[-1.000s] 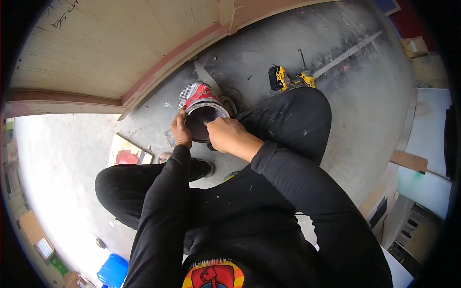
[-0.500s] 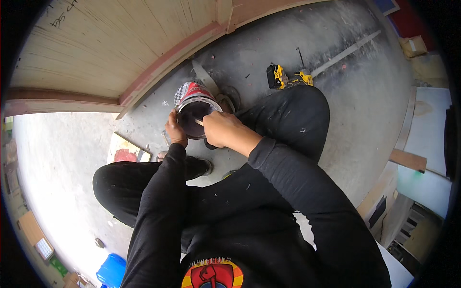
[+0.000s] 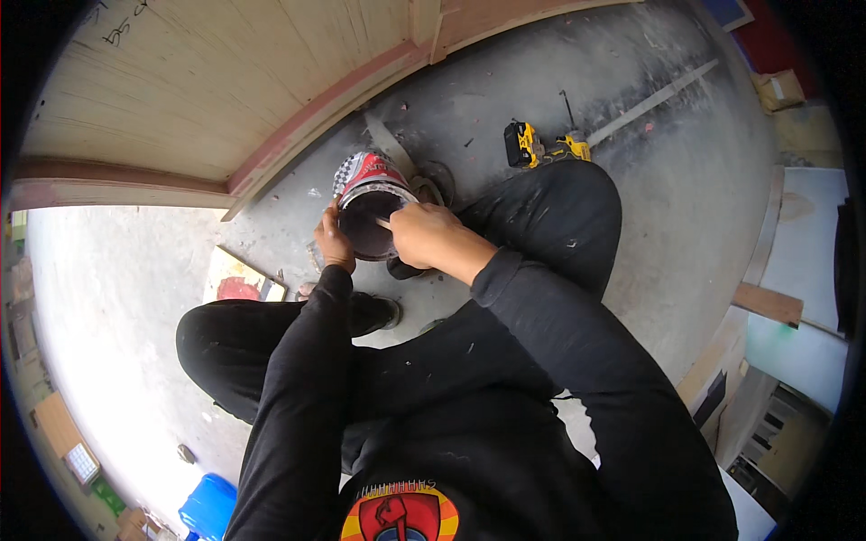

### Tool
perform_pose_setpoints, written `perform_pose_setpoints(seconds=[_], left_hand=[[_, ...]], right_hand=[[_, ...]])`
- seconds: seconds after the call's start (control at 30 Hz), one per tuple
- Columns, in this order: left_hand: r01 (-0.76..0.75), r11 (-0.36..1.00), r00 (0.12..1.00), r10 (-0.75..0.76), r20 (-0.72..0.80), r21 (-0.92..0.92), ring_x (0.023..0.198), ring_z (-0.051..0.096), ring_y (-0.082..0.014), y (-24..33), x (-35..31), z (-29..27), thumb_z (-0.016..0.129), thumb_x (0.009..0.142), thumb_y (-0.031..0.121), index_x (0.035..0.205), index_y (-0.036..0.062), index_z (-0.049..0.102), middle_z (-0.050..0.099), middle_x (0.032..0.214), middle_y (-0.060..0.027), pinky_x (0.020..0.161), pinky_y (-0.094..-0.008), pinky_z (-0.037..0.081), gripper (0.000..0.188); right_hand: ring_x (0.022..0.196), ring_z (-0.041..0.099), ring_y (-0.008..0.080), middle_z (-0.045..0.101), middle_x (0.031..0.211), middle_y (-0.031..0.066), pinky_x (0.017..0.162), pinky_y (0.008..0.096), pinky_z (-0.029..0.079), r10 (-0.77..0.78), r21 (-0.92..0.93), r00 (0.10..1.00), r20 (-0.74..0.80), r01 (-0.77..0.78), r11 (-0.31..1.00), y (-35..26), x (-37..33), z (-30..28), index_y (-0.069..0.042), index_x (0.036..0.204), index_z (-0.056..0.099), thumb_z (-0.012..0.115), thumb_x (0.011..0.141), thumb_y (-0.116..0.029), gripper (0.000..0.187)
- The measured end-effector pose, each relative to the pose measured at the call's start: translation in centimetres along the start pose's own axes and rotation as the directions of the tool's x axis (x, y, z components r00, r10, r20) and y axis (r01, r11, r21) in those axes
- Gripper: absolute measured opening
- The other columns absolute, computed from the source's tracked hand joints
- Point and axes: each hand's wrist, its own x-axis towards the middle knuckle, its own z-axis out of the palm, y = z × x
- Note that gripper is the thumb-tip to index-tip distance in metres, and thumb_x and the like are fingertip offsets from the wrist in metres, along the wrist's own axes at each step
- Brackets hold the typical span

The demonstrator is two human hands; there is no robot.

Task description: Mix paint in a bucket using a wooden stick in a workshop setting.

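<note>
A red and white can (image 3: pixel 365 168) with a checkered band tilts its mouth toward me between my knees. Its inside looks dark, greyish purple. My left hand (image 3: pixel 333 238) is closed on the can's left rim. In my right hand (image 3: pixel 431 237), closed at the right side of the mouth, is a pale flat stick (image 3: pixel 383 223) that points into the can; its far end is hard to make out.
Beyond my right knee a yellow and black cordless drill (image 3: pixel 547 150) lies on the concrete floor. A large wooden panel (image 3: pixel 180 99) rises at the far left. Left of my foot lies a stained board (image 3: pixel 236 278). A blue container (image 3: pixel 209 507) stands lower left.
My right hand has shifted slightly to the right with the stick, along the can's mouth. My left hand keeps its hold on the rim.
</note>
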Motion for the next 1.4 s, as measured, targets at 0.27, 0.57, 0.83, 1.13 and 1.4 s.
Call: perform_pose_setpoints(seconds=[0.27, 0.57, 0.83, 1.13, 1.4], left_hand=[[-0.044, 0.991, 0.999, 0.045, -0.005, 0.125, 0.098, 0.058, -0.0158, -1.1, 1.6, -4.4, 0.046, 0.094, 0.034, 0.107, -0.0024, 0.062, 0.064, 0.105, -0.0107, 0.091, -0.0313, 0.043, 0.041], [0.315, 0.834, 0.947, -0.306, 0.096, -0.453, 0.103, 0.061, -0.0268, 1.7, 0.9, -3.3, 0.043, 0.09, 0.047, 0.113, 0.004, 0.059, 0.064, 0.114, -0.0113, 0.096, -0.0393, 0.044, 0.051], [0.356, 0.825, 0.933, -0.341, 0.114, -0.438, 0.101, 0.061, -0.0271, 1.9, 0.9, -2.2, 0.042, 0.091, 0.046, 0.109, 0.0047, 0.061, 0.065, 0.111, -0.0103, 0.096, -0.0395, 0.044, 0.049], [0.282, 0.877, 0.958, -0.278, 0.069, -0.39, 0.096, 0.062, -0.0227, 0.3, 1.3, -3.2, 0.044, 0.091, 0.043, 0.105, 0.0059, 0.061, 0.066, 0.104, -0.0074, 0.09, -0.0371, 0.046, 0.043], [0.305, 0.849, 0.946, -0.324, 0.032, -0.431, 0.097, 0.062, -0.0247, 1.4, 1.5, -3.6, 0.043, 0.091, 0.044, 0.106, 0.0064, 0.062, 0.066, 0.105, -0.0083, 0.092, -0.0377, 0.045, 0.044]], right_hand=[[0.088, 0.066, 0.0374, 0.066, 0.092, 0.0245, 0.076, 0.0434, 0.053, -0.093, 0.038, 0.987, 0.132, 0.089, 0.995, -3.4, -1.7, -3.5, 0.003, 0.093, 0.068, 0.059, 0.075, -0.007, 0.023], [0.085, 0.065, 0.0399, 0.065, 0.087, 0.0261, 0.075, 0.0455, 0.052, -0.056, 0.122, 0.964, 0.262, 0.025, 0.992, -2.1, -3.6, -4.7, 0.002, 0.092, 0.068, 0.053, 0.076, -0.005, 0.023], [0.087, 0.064, 0.0407, 0.065, 0.087, 0.0274, 0.076, 0.0454, 0.052, 0.017, 0.306, 0.99, 0.143, -0.06, 0.95, -2.7, -4.3, -1.2, 0.005, 0.091, 0.067, 0.054, 0.075, -0.003, 0.023], [0.088, 0.065, 0.0389, 0.065, 0.087, 0.0264, 0.076, 0.0442, 0.053, -0.077, 0.224, 0.992, 0.104, 0.052, 0.973, -2.9, -3.4, -2.5, 0.006, 0.092, 0.066, 0.055, 0.078, -0.007, 0.022], [0.081, 0.065, 0.0399, 0.065, 0.082, 0.0268, 0.074, 0.0451, 0.052, -0.072, 0.328, 0.99, 0.123, 0.028, 0.944, -2.8, -6.7, -3.0, 0.006, 0.086, 0.066, 0.057, 0.076, -0.007, 0.019]])
